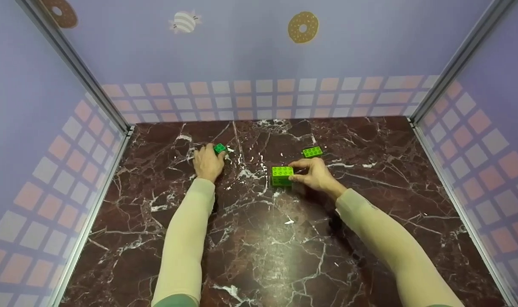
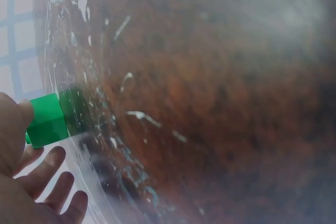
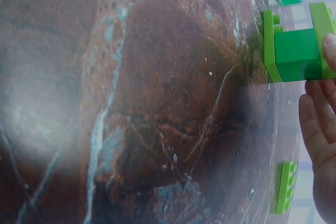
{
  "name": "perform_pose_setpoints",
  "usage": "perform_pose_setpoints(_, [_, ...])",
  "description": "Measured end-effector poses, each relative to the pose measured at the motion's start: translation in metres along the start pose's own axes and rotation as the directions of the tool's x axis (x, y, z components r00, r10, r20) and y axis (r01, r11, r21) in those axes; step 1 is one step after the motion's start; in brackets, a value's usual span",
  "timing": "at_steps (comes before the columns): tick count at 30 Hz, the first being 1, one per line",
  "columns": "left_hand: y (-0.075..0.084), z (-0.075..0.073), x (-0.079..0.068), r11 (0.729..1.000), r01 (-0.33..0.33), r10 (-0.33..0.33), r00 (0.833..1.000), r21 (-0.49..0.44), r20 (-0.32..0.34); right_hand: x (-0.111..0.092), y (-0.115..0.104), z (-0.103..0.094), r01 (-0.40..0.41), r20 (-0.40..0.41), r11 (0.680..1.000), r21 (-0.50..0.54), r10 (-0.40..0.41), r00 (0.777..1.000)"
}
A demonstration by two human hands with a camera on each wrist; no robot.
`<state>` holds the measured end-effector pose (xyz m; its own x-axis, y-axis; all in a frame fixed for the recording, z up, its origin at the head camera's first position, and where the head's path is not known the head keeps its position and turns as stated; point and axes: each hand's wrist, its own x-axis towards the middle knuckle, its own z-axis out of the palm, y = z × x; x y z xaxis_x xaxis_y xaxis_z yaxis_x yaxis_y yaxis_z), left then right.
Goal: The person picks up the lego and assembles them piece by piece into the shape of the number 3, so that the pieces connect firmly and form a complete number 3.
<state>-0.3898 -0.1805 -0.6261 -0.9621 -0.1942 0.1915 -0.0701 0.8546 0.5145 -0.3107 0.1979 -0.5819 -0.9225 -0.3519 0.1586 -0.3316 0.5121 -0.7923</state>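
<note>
A stack of toy building bricks stands on the dark marbled surface in front of me. In the right wrist view it has a light green base brick [image 3: 269,48], a dark green brick [image 3: 297,53] in the middle and a flat light green brick [image 3: 320,22] on top. My right hand [image 1: 316,175] pinches that top brick at its right end, thumb on the near side, forefinger behind. Farther left, my left hand [image 1: 208,163] holds a small dark green brick [image 1: 219,148] between thumb and forefinger. The left wrist view shows this brick [image 2: 48,120] at the surface, other fingers spread below.
Behind my right hand lies a loose flat light green brick [image 1: 312,152], studs up. The marbled tabletop [image 1: 259,230] is bounded by a patterned back wall [image 1: 241,55] and side walls with metal corner posts.
</note>
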Motion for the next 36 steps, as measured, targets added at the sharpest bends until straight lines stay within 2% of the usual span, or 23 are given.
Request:
perform_pose_setpoints(2, [-0.009, 0.011, 0.007, 1.000, -0.009, 0.008, 1.000, -0.010, -0.017, 0.000, -0.001, 0.000, -0.011, 0.003, 1.000, 0.009, 0.011, 1.000])
perform_pose_setpoints(5, [-0.016, 0.018, 0.012, 1.000, -0.007, 0.007, 1.000, -0.010, -0.015, 0.000, -0.002, 0.001, -0.024, 0.006, 1.000, 0.006, 0.024, 1.000])
perform_pose_setpoints(7, [-0.018, 0.018, 0.012, 1.000, -0.002, 0.002, 1.000, -0.026, -0.015, 0.000, -0.002, 0.001, -0.021, 0.007, 1.000, 0.010, 0.021, 1.000])
perform_pose_setpoints(9, [-0.007, 0.005, 0.005, 0.999, 0.024, -0.024, 1.000, -0.038, 0.015, 0.001, -0.002, 0.002, -0.015, 0.008, 1.000, 0.009, 0.015, 1.000])
perform_pose_setpoints(14, [-0.006, 0.001, 0.003, 0.998, 0.034, -0.032, 0.999, -0.053, 0.041, 0.000, -0.002, 0.002, -0.008, 0.004, 1.000, 0.007, 0.008, 1.000])
perform_pose_setpoints(16, [-0.016, 0.012, 0.009, 0.997, 0.014, -0.012, 1.000, -0.075, 0.015, 0.000, -0.002, 0.002, -0.001, 0.000, 1.000, 0.013, 0.001, 1.000])
perform_pose_setpoints(20, [-0.005, 0.002, 0.002, 0.995, 0.012, -0.011, 1.000, -0.100, 0.017, -0.001, 0.000, 0.003, 0.015, -0.007, 0.999, 0.034, -0.015, 1.000])
perform_pose_setpoints(22, [-0.003, 0.002, 0.002, 0.995, 0.013, -0.011, 1.000, -0.096, 0.018, 0.000, 0.001, 0.003, 0.021, -0.007, 0.999, 0.035, -0.021, 1.000])
perform_pose_setpoints(27, [0.005, -0.006, -0.003, 0.990, 0.045, -0.038, 0.998, -0.135, 0.051, 0.000, 0.001, 0.003, 0.023, -0.006, 1.000, 0.007, -0.023, 1.000])
perform_pose_setpoints(32, [0.024, -0.026, -0.013, 0.987, 0.051, -0.042, 0.997, -0.151, 0.062, 0.000, 0.003, 0.003, 0.038, -0.008, 0.999, -0.007, -0.038, 0.999])
perform_pose_setpoints(36, [0.031, -0.031, -0.017, 0.986, 0.045, -0.037, 0.998, -0.160, 0.053, -0.001, 0.001, 0.002, 0.029, -0.009, 1.000, 0.002, -0.029, 1.000])
